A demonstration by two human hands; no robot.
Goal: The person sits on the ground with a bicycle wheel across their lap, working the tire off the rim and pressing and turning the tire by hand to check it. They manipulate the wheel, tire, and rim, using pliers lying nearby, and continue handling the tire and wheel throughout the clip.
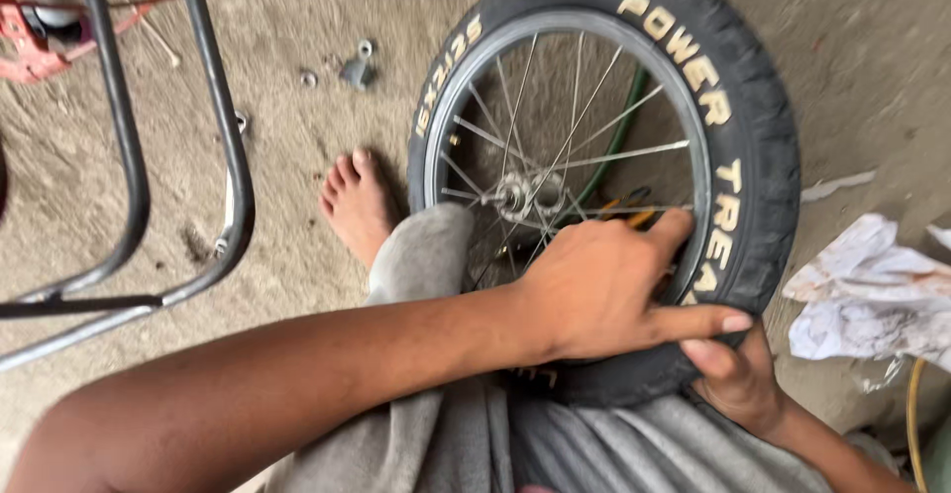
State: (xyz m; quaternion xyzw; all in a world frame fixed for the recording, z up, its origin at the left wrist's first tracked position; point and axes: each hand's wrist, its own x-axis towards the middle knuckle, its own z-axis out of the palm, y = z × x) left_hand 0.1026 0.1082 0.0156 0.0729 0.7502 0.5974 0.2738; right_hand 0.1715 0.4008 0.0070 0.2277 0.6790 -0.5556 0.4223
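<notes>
Head view looks down on a small bicycle wheel (604, 166), and every place below is given from that wheel. Far to its left a bent black metal frame (233, 171) stands on the dusty floor (297, 17), with a red tool (25, 42) at the frame's upper end. Between the frame and the wheel lie a few small metal fittings (357, 67), loose on the ground, probably set down within reach. Just left of the wheel's lower rim a bare foot (357, 201) rests flat on the floor, and a knee in grey trousers (426, 255) presses against the tyre, which seems to keep the wheel upright and steady.

The wheel itself stands on edge, leaning into the person's lap, its black tyre with pale lettering facing the camera and its spokes meeting at the hub (520, 196).

The left hand (614, 290) comes across the body from the wheel's lower left, forearm level, palm laid on the tyre's lower right part; its grip is closed on the tyre, fingers reaching through the spokes, thumb stretched along the sidewall. Below it the right hand (738, 374) cups the tyre's bottom edge from underneath, fingers curled round the tread, holding it.

Right of the wheel crumpled white rags (872, 295) lie on the floor.
</notes>
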